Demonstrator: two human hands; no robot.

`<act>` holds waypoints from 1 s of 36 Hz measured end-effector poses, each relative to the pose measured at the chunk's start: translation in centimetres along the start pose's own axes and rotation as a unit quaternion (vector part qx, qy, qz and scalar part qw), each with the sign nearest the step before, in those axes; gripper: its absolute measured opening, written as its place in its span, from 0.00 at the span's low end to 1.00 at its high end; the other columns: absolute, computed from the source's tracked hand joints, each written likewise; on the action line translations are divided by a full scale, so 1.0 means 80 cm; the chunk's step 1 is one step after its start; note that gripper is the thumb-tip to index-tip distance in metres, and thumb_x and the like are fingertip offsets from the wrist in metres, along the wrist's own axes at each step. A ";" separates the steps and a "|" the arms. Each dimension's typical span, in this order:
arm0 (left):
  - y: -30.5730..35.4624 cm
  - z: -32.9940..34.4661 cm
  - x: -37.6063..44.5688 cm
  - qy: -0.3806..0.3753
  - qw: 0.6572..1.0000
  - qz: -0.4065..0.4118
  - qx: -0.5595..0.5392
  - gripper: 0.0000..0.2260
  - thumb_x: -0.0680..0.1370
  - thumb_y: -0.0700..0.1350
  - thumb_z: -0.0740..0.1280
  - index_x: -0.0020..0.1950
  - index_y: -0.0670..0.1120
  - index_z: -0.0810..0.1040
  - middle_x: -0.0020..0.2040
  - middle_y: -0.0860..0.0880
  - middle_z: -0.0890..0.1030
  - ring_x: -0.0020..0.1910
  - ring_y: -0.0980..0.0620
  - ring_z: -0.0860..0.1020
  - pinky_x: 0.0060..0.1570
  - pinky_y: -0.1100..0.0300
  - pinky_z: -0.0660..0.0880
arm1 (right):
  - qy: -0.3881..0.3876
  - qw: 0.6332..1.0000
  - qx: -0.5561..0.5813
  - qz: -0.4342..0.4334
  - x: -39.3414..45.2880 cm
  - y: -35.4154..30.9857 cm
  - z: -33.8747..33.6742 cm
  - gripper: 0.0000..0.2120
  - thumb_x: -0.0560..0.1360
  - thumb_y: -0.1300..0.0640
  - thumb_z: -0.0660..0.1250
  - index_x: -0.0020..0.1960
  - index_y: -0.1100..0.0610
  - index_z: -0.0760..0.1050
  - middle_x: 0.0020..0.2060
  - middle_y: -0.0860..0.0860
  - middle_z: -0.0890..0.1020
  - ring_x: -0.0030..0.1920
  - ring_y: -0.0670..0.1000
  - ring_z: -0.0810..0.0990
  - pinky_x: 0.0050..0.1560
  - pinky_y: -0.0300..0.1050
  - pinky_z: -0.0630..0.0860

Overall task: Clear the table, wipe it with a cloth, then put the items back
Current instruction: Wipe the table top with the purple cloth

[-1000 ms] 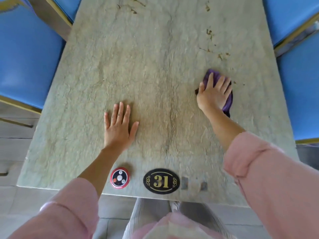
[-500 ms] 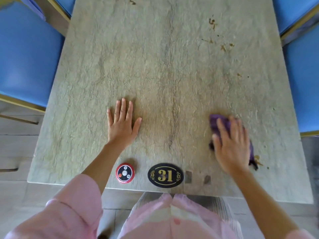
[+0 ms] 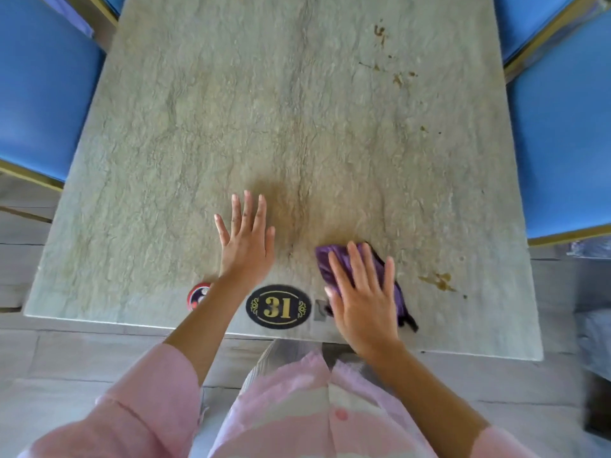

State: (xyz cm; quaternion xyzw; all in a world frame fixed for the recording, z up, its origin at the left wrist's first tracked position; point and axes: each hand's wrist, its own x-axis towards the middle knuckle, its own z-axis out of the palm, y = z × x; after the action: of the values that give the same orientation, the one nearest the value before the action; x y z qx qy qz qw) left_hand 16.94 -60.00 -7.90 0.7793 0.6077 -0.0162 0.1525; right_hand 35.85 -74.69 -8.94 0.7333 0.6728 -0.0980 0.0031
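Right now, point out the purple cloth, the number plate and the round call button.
purple cloth (image 3: pixel 325 259): head view, upper left corner beyond the fingers.
number plate (image 3: pixel 278 307): head view, middle of the "31".
call button (image 3: pixel 195 295): head view, red rim left of the forearm.

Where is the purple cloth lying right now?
In the head view, the purple cloth lies under the right hand, near the table's near edge, right of the number 31 plaque.

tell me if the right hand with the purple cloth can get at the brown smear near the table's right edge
Probably yes: the right hand presses the purple cloth flat beside the brown smear, with only bare stone tabletop between them.
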 end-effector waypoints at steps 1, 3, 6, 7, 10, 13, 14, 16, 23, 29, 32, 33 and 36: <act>0.009 0.004 -0.008 -0.003 1.000 0.002 -0.002 0.26 0.83 0.53 0.46 0.79 0.48 0.43 0.79 0.47 0.40 0.77 0.46 0.35 0.73 0.39 0.35 | 0.000 1.000 -0.009 0.020 -0.020 0.027 -0.001 0.26 0.81 0.44 0.53 0.77 0.51 0.63 0.77 0.58 0.61 0.77 0.59 0.56 0.74 0.68 0.49; 0.025 0.013 -0.024 -0.007 1.000 0.003 -0.002 0.27 0.83 0.55 0.46 0.79 0.48 0.43 0.79 0.47 0.40 0.77 0.46 0.35 0.73 0.39 0.35 | -0.006 0.997 -0.019 0.075 -0.043 0.087 -0.006 0.27 0.80 0.44 0.51 0.77 0.52 0.62 0.77 0.59 0.60 0.78 0.59 0.55 0.74 0.69 0.46; 0.045 0.025 -0.042 0.006 1.000 -0.003 0.014 0.28 0.82 0.58 0.46 0.79 0.48 0.45 0.80 0.46 0.43 0.77 0.45 0.37 0.73 0.37 0.37 | -0.007 0.982 0.001 0.188 -0.030 0.162 -0.020 0.29 0.80 0.43 0.46 0.78 0.53 0.58 0.78 0.60 0.57 0.78 0.60 0.52 0.74 0.69 0.42; 0.049 0.028 -0.046 0.011 1.000 -0.002 0.020 0.28 0.82 0.58 0.47 0.79 0.47 0.45 0.80 0.46 0.44 0.77 0.44 0.37 0.72 0.36 0.37 | -0.005 0.975 0.008 0.220 -0.016 0.176 -0.026 0.30 0.80 0.42 0.45 0.78 0.53 0.57 0.78 0.60 0.55 0.78 0.61 0.50 0.74 0.68 0.42; 0.060 0.034 -0.057 0.024 0.999 -0.009 0.031 0.29 0.82 0.59 0.47 0.79 0.47 0.47 0.80 0.45 0.45 0.78 0.43 0.39 0.72 0.35 0.39 | 0.007 0.962 0.037 0.269 0.040 0.179 -0.034 0.31 0.80 0.42 0.43 0.79 0.55 0.54 0.78 0.61 0.52 0.78 0.62 0.48 0.76 0.64 0.44; 0.067 0.040 -0.066 0.024 0.998 -0.035 0.042 0.29 0.82 0.59 0.45 0.79 0.47 0.46 0.80 0.44 0.44 0.78 0.42 0.39 0.72 0.35 0.38 | 0.021 0.978 0.045 0.203 0.070 0.136 -0.031 0.30 0.81 0.43 0.45 0.79 0.57 0.55 0.78 0.62 0.53 0.78 0.64 0.49 0.76 0.62 0.47; 0.070 0.042 -0.070 0.025 0.998 -0.041 0.043 0.29 0.82 0.59 0.45 0.79 0.47 0.46 0.80 0.44 0.44 0.78 0.43 0.39 0.72 0.35 0.38 | 0.027 0.987 0.043 0.154 0.067 0.117 -0.027 0.30 0.81 0.43 0.46 0.79 0.57 0.56 0.78 0.62 0.54 0.77 0.65 0.50 0.76 0.62 0.48; 0.074 0.047 -0.076 0.027 0.998 -0.051 0.038 0.28 0.82 0.58 0.46 0.79 0.47 0.48 0.80 0.45 0.46 0.78 0.44 0.40 0.73 0.35 0.39 | 0.033 0.998 0.039 0.031 0.042 0.081 -0.017 0.28 0.82 0.44 0.48 0.78 0.56 0.58 0.77 0.61 0.56 0.77 0.64 0.52 0.77 0.60 0.49; 0.075 0.052 -0.076 0.008 0.996 -0.071 0.045 0.29 0.81 0.59 0.44 0.79 0.48 0.44 0.80 0.46 0.41 0.78 0.47 0.38 0.74 0.40 0.38 | 0.033 0.993 0.047 -0.102 -0.092 0.126 0.002 0.24 0.82 0.47 0.55 0.76 0.54 0.64 0.77 0.58 0.61 0.78 0.60 0.55 0.75 0.60 0.55; 0.077 0.055 -0.076 0.023 0.996 -0.071 0.049 0.28 0.82 0.58 0.46 0.80 0.47 0.46 0.80 0.45 0.43 0.78 0.46 0.40 0.74 0.41 0.39 | 0.011 0.995 0.012 0.100 -0.077 0.272 -0.023 0.29 0.81 0.40 0.45 0.79 0.51 0.55 0.78 0.59 0.54 0.78 0.61 0.50 0.76 0.60 0.52; 0.075 0.056 -0.076 0.037 0.996 -0.065 0.043 0.29 0.82 0.58 0.45 0.79 0.47 0.48 0.80 0.44 0.46 0.78 0.44 0.41 0.74 0.41 0.39 | 0.016 0.982 0.019 0.190 -0.019 0.272 -0.033 0.32 0.80 0.38 0.41 0.80 0.51 0.50 0.79 0.60 0.50 0.78 0.62 0.46 0.77 0.60 0.48; 0.075 0.057 -0.077 0.039 0.996 -0.065 0.043 0.29 0.81 0.59 0.44 0.79 0.47 0.49 0.80 0.44 0.46 0.78 0.44 0.41 0.74 0.41 0.39 | 0.016 0.980 0.016 0.196 0.000 0.260 -0.034 0.32 0.80 0.37 0.40 0.80 0.52 0.49 0.79 0.60 0.49 0.78 0.62 0.44 0.77 0.60 0.47; 0.075 0.057 -0.077 0.043 0.996 -0.064 0.042 0.31 0.79 0.61 0.42 0.79 0.46 0.50 0.80 0.43 0.47 0.78 0.43 0.41 0.74 0.42 0.38 | 0.006 0.989 0.011 0.147 0.037 0.211 -0.036 0.32 0.81 0.38 0.38 0.80 0.52 0.44 0.79 0.59 0.45 0.78 0.62 0.42 0.77 0.60 0.44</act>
State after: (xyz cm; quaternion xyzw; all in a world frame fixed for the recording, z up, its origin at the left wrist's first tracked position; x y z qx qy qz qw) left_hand 21.73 -68.28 -9.66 0.7445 0.6609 -0.0179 0.0926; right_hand 53.16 -72.97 -8.71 0.8246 0.5568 -0.0996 0.0051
